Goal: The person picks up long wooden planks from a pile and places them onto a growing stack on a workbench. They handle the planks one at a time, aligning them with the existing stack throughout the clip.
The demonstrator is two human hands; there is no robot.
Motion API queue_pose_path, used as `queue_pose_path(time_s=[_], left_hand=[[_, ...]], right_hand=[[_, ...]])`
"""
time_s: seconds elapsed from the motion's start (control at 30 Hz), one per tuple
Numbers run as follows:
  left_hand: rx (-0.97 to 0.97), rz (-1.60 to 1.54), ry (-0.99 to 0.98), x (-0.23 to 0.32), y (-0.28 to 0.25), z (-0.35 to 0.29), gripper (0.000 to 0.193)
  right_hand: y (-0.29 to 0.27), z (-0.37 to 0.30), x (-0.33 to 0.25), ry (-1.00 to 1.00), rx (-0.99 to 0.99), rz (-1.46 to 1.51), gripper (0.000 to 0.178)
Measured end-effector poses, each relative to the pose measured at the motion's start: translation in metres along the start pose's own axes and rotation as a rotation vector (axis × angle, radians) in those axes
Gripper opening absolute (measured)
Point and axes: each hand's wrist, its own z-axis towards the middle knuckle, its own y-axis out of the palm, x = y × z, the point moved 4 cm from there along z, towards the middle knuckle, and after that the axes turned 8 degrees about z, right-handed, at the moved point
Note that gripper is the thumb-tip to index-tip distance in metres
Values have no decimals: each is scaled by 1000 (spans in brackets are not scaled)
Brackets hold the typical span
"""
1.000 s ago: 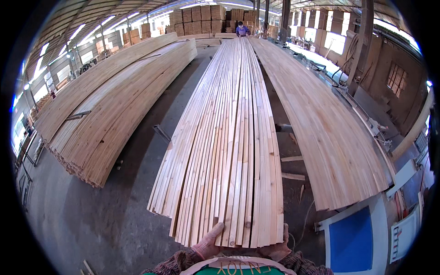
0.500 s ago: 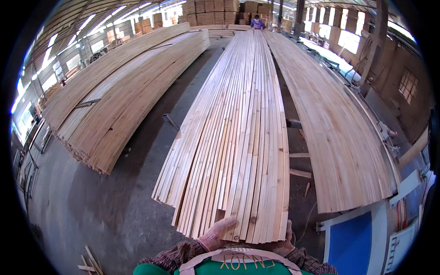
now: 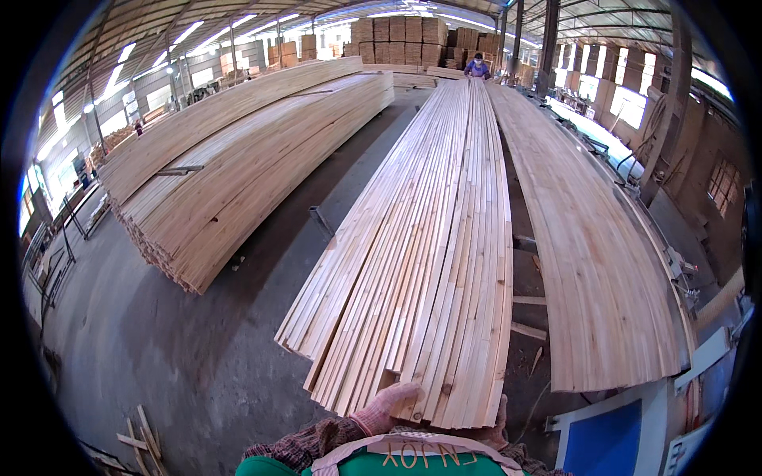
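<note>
Long, narrow wooden strips [image 3: 421,278] lie side by side in front of me, running away toward the far end. My left hand [image 3: 385,407], in a pinkish knit glove, is closed on the near ends of several strips, beside a short gap where one strip ends farther back. At the near right corner, my right hand [image 3: 498,428], also gloved, presses against the outer edge of the same strips; most of its fingers are hidden. The near ends are uneven, with the left group set back from the rest.
A wide wooden panel [image 3: 599,278] lies to the right, above a blue-and-white machine part [image 3: 603,439]. A tall stack of boards [image 3: 262,166] stands left. A metal post [image 3: 321,220] rises between. Scrap sticks [image 3: 143,440] lie on the floor. Another person [image 3: 477,68] stands at the far end.
The view has tilted up and turned left, so the scene sits lower and farther right. Both hands stay at the near ends of the strips.
</note>
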Motion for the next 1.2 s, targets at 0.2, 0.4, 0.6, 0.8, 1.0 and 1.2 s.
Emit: queue_pose_path(time_s=[0.2,0.4,0.6,0.8,1.0,1.2], left_hand=[[93,-235,-254,34,15,-22,53],[116,-91,-93,81,-13,-36,54],[-3,-242,-22,140,-75,-48,63],[-53,-154,-44,228,-196,-86,79],[-39,-243,-20,299,-352,-127,59],[-50,-259,3,358,-493,-169,62]], right_hand=[[48,-2,-2,5,17,-76,98],[85,26,18,157,-196,481,99],[123,90,63,65,-121,-55,97],[232,162,163,44,-187,-77,94],[313,245,286,34,-176,-64,89],[394,311,418,79,-227,-127,93]])
